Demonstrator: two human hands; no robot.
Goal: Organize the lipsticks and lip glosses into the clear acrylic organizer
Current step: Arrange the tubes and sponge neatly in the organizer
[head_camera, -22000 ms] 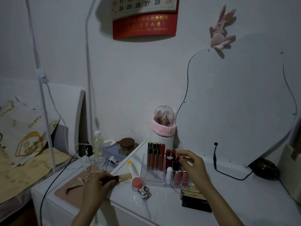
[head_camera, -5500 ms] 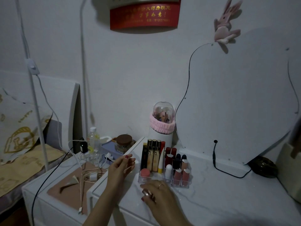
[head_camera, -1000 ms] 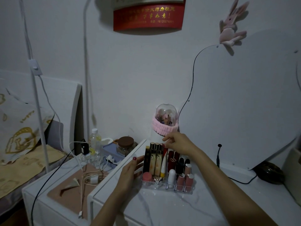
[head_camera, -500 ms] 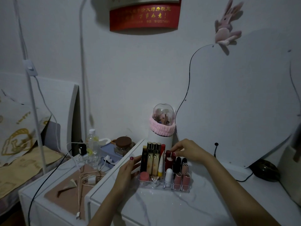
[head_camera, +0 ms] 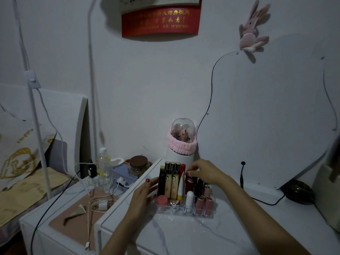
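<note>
White tabletop (head_camera: 230,234) bears clear acrylic organizer (head_camera: 184,211), packed with upright lipsticks (head_camera: 200,204).

The organizer (head_camera: 184,208) stood on the table (head_camera: 211,234), lipsticks (head_camera: 204,202) upright in it. Behind it stood a canister (head_camera: 181,153), to its right a mirror (head_camera: 266,116). The left hand (head_camera: 142,195) lay against its left side; the right hand (head_camera: 204,171) reached over the back row.

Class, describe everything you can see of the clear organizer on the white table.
The organizer is a clear, acrylic-looking tray divided into small compartments, sitting upright on the white marbled table before a white canister. It is nearly full: tall gold and black tubes at the back left, a yellow-tipped white tube, red and dark lipsticks, pink ones at the front right. The left hand rests against its left side; the right hand touches a red lipstick at the back.
</note>
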